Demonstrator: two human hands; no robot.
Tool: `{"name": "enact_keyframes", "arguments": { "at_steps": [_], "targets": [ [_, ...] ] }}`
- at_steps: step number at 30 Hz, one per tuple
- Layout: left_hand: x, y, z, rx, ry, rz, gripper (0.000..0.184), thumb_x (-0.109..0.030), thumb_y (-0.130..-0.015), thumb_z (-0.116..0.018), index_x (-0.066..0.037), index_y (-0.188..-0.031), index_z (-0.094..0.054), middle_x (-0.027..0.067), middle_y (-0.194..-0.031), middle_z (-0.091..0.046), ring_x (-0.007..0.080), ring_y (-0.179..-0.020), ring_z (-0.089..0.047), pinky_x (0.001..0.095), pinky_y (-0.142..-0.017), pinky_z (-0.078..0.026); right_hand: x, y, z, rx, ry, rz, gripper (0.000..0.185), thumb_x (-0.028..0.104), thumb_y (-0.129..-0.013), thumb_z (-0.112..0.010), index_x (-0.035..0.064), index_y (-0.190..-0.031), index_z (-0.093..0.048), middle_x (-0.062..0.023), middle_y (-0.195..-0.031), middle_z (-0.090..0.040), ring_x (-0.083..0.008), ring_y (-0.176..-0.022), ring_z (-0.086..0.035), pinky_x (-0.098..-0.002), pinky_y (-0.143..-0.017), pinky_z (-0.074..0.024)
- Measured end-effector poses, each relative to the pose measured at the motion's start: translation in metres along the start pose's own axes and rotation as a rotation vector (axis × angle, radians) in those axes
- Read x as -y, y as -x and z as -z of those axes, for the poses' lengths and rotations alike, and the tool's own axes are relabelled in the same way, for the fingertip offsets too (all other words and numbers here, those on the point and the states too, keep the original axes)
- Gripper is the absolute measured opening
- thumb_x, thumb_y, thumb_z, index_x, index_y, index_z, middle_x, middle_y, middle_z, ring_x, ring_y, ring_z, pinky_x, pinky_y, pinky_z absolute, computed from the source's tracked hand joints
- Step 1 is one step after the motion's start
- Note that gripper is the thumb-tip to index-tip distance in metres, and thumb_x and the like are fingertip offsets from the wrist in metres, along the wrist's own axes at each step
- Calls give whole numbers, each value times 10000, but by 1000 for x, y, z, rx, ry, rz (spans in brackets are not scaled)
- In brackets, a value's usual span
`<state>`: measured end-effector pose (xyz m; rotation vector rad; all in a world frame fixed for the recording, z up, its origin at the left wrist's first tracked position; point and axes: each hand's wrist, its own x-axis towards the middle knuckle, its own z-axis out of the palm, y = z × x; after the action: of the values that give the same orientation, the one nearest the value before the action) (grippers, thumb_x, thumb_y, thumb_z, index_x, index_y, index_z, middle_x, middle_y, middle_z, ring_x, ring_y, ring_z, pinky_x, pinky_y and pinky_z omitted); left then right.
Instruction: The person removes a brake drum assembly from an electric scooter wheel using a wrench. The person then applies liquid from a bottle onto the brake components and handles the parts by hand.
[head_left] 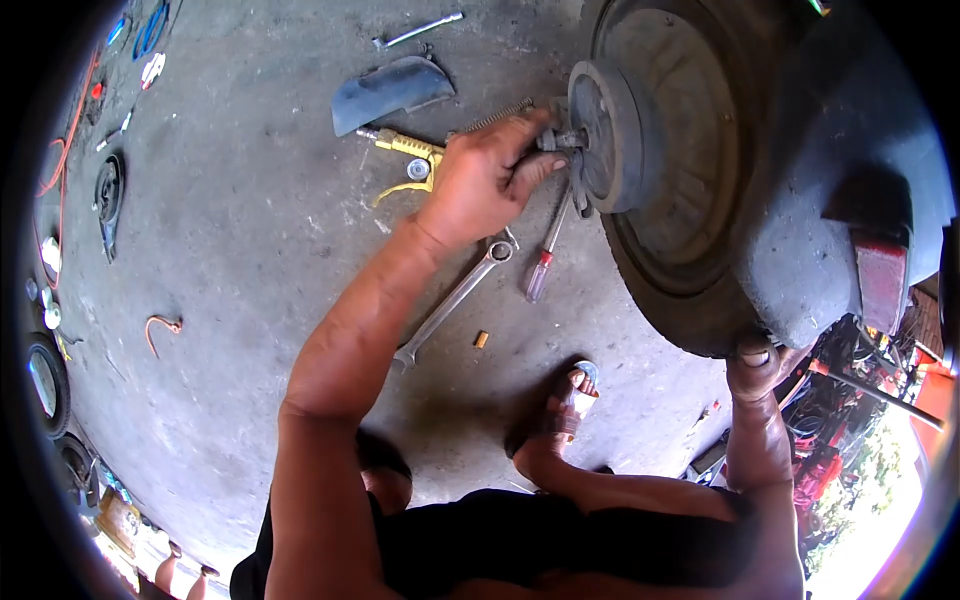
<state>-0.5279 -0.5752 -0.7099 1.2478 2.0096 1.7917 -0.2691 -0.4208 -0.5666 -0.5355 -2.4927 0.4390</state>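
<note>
1 wheel (690,170), 1 axle (571,139), 2 bare hands (492,172), 2 wrenches (450,303), 1 red-handled screwdriver (540,276), 1 yellow air gun (419,168), 1 coil spring (500,115), 1 curved dark panel (395,92) and 1 small orange-brown stub (482,340)

The left hand (488,172) pinches, its arm (345,335) stretched forward, while the right hand (760,374) has its fingers mostly hidden.

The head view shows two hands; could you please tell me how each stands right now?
Left hand: closed, holding the axle end.
Right hand: at the tyre's lower edge; fingers hidden, grip cannot be told.
</note>
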Motion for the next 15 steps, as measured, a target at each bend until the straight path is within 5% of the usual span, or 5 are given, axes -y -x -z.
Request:
{"name": "enact_keyframes", "arguments": {
  "at_steps": [3, 5, 7, 9, 15],
  "targets": [
    [6, 15, 32, -39, 254, 409, 328, -81, -841, -672, -3, -1149, -593, 75, -921, -667, 109, -777, -617, 258, -706, -509, -8, 11, 21, 156, 99, 34, 724, 551, -807, -591, 12, -1258, -418, -128, -1226, -466, -270, -1119, -459, -424, -973, -338],
    [43, 49, 73, -199, 82, 458, 291, -81, -849, -661, -7, -1125, -606, 62, -869, -665, 91, -757, -607, 254, -666, -503, -22, 16, 41, 201, 298, 187, 559, 443, -813, -611, 8, -1141, -488, -137, -1135, -505, -294, -1035, -506, -423, -910, -385],
    [77, 91, 109, 35, -315, 370, 333, -144, -790, -703, -21, -1079, -591, 198, -844, -658, 311, -741, -669, 360, -645, -526, -30, 23, 56, 250, 494, 330, 396, 335, -819, -631, 4, -1024, -557, -147, -1043, -544, -318, -951, -554, -422, -848, -432],
    [49, 107, 115, 152, -549, 468, 331, -169, -802, -685, -36, -1077, -556, 192, -802, -655, 335, -728, -661, 395, -635, -525, -16, 18, 39, 207, 406, 283, 283, 252, -818, -646, 1, -936, -591, -143, -976, -562, -332, -879, -582, -427, -791, -462],
    [36, 113, 109, 258, -836, 509, 302, -232, -797, -673, -64, -1006, -535, 160, -804, -659, 358, -685, -644, 441, -604, -508, -12, 8, 13, 23, -36, 21, 599, 325, -812, -701, 5, -1247, -442, -167, -1227, -469, -324, -1117, -498, -417, -917, -412]
  ]
}}
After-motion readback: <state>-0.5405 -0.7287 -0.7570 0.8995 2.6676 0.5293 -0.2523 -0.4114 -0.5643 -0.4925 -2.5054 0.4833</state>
